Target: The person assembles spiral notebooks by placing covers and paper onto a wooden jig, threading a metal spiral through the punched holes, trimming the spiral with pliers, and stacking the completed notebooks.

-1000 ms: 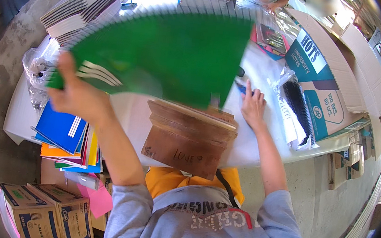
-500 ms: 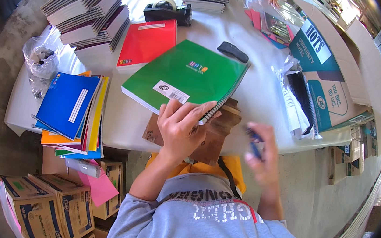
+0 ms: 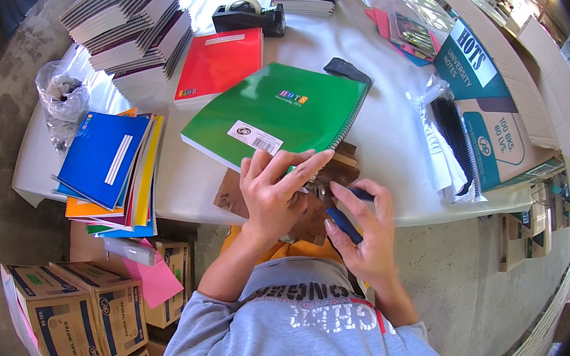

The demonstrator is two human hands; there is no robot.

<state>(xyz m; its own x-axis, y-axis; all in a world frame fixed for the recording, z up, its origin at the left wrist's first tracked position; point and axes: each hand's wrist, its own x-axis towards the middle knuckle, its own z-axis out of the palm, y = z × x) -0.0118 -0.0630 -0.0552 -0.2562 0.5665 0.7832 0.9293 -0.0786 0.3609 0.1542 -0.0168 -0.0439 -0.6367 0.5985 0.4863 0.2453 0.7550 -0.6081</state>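
A green spiral notebook (image 3: 278,110) lies flat on the white table (image 3: 388,140), a barcode label near its front edge. My left hand (image 3: 275,192) rests on its near right corner with the fingers stretched out, gripping nothing that I can see. Under that corner sit brown cardboard pieces (image 3: 233,197). Just to the right, my right hand (image 3: 366,233) is closed on a small blue-handled tool (image 3: 343,222), its tip close to my left fingertips. What kind of tool it is stays unclear.
A red notebook (image 3: 220,65), black tape dispenser (image 3: 247,15) and tall notebook stacks (image 3: 131,20) stand behind. Coloured notebooks (image 3: 108,158) pile at the left edge beside a plastic bag (image 3: 62,96). A printed carton (image 3: 498,97) sits right; boxes (image 3: 81,302) stand on the floor.
The green notebook, held up a second ago, now lies on the table. My left hand slid to its near corner. My right hand came in beside it with the blue tool.
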